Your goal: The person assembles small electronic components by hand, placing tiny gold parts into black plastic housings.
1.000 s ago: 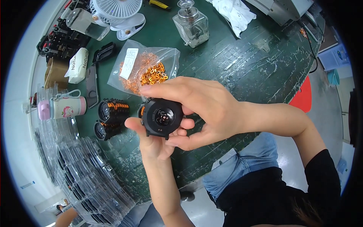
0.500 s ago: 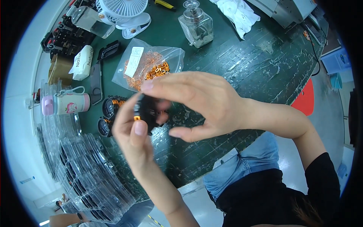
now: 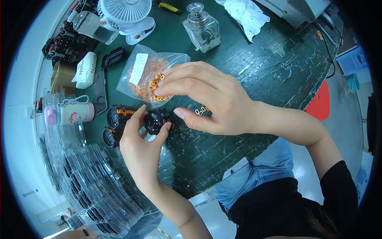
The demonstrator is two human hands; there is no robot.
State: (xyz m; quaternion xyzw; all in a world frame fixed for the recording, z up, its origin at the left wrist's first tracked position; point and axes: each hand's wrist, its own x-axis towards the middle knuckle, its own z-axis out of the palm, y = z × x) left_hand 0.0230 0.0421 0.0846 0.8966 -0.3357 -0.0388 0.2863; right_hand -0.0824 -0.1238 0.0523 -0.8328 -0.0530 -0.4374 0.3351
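My left hand (image 3: pixel 143 139) grips a round black part (image 3: pixel 153 122) between thumb and fingers, low over the table. Its face is glossy, and small orange pieces show along its right side. To its right hovers my right hand (image 3: pixel 211 95), fingers apart and holding nothing that I can see. Under that hand a few loose orange rings (image 3: pixel 201 110) lie on the table. Behind the fingers is a clear plastic bag (image 3: pixel 123 81) with many small orange rings and a white label. Two rows of similar black parts (image 3: pixel 113 117) with orange pieces lie just left of my left hand.
Stacked clear plastic trays (image 3: pixel 95 187) fill the left side. Beyond them are a cup (image 3: pixel 75 112), a tissue pack (image 3: pixel 85 71) and a phone (image 3: pixel 100 91). A white fan (image 3: pixel 127 12), a glass pump bottle (image 3: pixel 202 32) and a white cloth (image 3: pixel 248 18) stand or lie at the back.
My left hand has lowered the black part and turned its glossy face into view. My right hand's fingers have moved away from it, and loose orange rings now show on the table.
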